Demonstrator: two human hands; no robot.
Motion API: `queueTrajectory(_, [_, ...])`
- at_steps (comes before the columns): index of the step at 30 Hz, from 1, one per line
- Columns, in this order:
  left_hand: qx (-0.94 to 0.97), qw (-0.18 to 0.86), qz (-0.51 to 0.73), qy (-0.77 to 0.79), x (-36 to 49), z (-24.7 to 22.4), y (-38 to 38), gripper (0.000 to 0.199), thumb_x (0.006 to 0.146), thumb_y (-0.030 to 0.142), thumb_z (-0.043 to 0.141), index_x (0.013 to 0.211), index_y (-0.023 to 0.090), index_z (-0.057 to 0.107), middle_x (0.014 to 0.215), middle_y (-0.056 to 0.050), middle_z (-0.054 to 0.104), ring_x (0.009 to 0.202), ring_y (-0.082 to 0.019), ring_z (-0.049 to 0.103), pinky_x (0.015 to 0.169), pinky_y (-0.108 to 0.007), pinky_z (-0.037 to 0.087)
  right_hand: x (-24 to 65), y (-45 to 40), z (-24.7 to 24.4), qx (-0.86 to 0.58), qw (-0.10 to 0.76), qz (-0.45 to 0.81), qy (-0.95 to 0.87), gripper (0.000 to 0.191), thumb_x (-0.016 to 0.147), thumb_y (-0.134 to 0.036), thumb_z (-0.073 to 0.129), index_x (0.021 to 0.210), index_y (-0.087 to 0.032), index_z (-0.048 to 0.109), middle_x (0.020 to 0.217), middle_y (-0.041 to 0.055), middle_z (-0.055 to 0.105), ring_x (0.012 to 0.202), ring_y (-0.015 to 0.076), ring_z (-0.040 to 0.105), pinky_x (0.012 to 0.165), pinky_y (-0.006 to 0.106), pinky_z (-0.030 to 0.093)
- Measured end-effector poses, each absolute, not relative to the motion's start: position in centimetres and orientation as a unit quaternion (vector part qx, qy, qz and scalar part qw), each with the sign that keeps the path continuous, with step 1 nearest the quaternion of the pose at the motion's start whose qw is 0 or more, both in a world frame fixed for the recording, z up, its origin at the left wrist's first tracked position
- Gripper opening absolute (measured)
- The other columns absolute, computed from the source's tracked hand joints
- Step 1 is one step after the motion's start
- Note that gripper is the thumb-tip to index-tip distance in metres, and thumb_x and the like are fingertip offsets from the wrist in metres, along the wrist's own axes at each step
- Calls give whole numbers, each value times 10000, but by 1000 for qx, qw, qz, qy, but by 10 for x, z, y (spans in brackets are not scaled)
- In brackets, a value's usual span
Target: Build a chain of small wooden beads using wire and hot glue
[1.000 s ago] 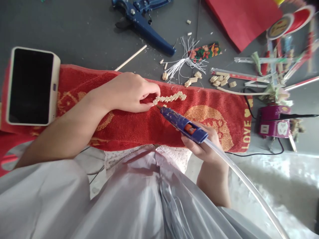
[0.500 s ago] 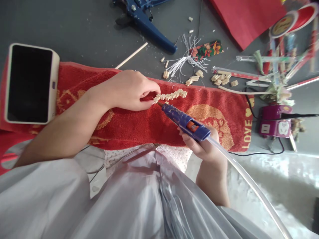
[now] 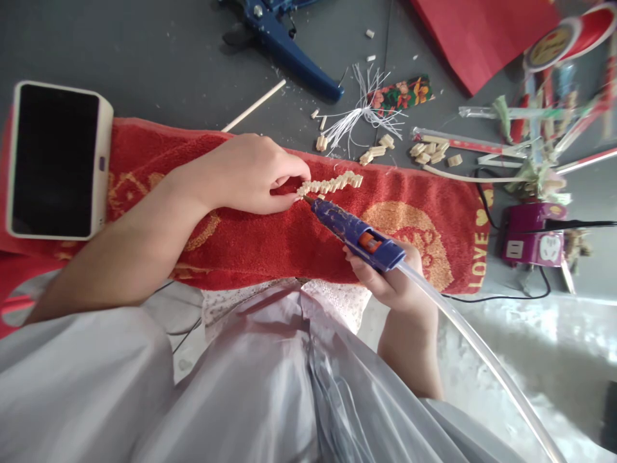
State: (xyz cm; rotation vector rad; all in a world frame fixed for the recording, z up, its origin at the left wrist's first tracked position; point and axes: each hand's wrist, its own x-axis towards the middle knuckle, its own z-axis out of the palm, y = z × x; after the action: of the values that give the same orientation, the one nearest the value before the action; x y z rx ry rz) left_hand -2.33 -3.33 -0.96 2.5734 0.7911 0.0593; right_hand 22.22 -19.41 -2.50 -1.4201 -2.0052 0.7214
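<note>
A red towel (image 3: pixel 270 251) lies on the gray table (image 3: pixel 144 51). Over it, the left hand (image 3: pixel 250 175) pinches the end of one pale chain (image 3: pixel 332 186); the right hand (image 3: pixel 402 280) clasps one blue glue gun (image 3: pixel 343 224), its nozzle (image 3: pixel 308 200) staying by that end, so work seems fixed there. Beyond lie one cutter (image 3: pixel 294 61), one spool (image 3: pixel 595 32).

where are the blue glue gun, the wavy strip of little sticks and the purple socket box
Blue glue gun (image 3: pixel 341 223): head view, on the upper side of its body
Wavy strip (image 3: pixel 331 186): head view, about midway along it
Purple socket box (image 3: pixel 532 249): head view, on the face between its outlets
</note>
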Motion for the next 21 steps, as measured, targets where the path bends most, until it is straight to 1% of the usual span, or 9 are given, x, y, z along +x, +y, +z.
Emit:
queueTrajectory(7, [929,233,25,286,-24,-11,-33,296,891,352,546,1058,265,773,620,10,616,584,-140,548,623,-297,328,222,-194,-25,-543,278,271,-745,362,1018,-472,525,772,-214,585,615,-10,623,480,110,551,450,261,418])
queueTrajectory(12, [928,237,30,285,-25,-11,-32,276,887,347,546,1034,279,770,604,8,602,563,-149,535,610,-310,334,222,-195,-26,-554,269,284,-735,382,1010,-506,519,768,-220,592,612,-10,614,481,108,538,454,262,422])
queueTrajectory(15, [929,235,32,283,-25,-10,-33,281,882,342,548,1038,278,772,600,8,605,566,-144,534,600,-303,326,222,-195,-26,-550,276,284,-735,359,1009,-488,534,781,-217,594,615,-13,611,479,105,532,452,258,413])
queueTrajectory(21, [928,238,22,287,-24,-10,-33,319,889,366,534,1067,275,782,625,1,624,599,-154,565,632,-309,346,222,-194,-25,-541,287,288,-736,318,1002,-432,568,775,-210,585,617,-17,607,476,100,534,450,248,404])
